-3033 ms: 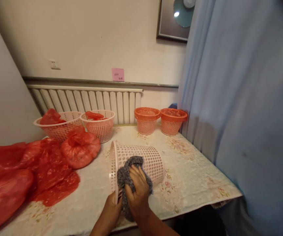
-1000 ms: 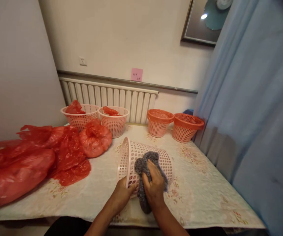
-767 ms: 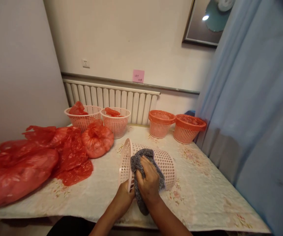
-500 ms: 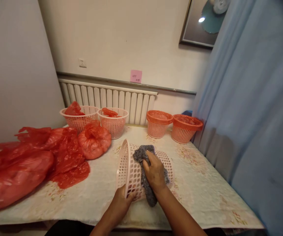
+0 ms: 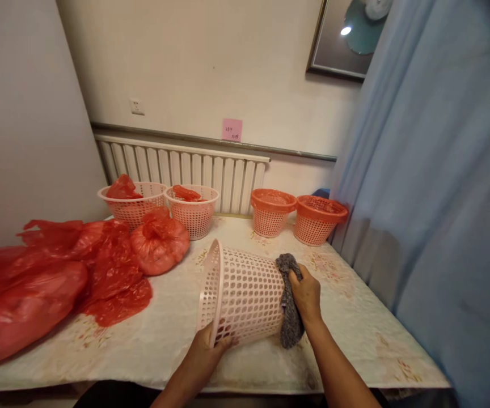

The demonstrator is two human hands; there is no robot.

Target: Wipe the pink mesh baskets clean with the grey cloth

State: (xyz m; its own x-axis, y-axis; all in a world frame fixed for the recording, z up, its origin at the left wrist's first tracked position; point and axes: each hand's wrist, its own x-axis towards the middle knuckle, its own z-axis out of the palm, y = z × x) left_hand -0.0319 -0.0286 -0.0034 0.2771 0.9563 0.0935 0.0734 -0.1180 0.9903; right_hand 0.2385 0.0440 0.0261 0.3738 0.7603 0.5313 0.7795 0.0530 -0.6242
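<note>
A pale pink perforated basket [image 5: 245,294] lies on its side on the table, its open mouth turned to the left. My left hand [image 5: 205,354] grips its rim at the near edge, fingers curled round the plastic. My right hand [image 5: 307,294] is closed on a grey knitted cloth [image 5: 288,309] and presses it against the basket's bottom end on the right. The cloth hangs down to the tablecloth.
The table [image 5: 355,317] carries a pale floral cloth. Red plastic bags [image 5: 58,272] fill its left side. Two pale baskets [image 5: 191,211] holding red bags and two orange baskets [image 5: 273,212] stand along the radiator. A blue curtain [image 5: 440,198] hangs at the right.
My right hand has slid the grey cloth from the basket's upper side wall over to its bottom end on the right. My left hand has kept hold of the rim.
</note>
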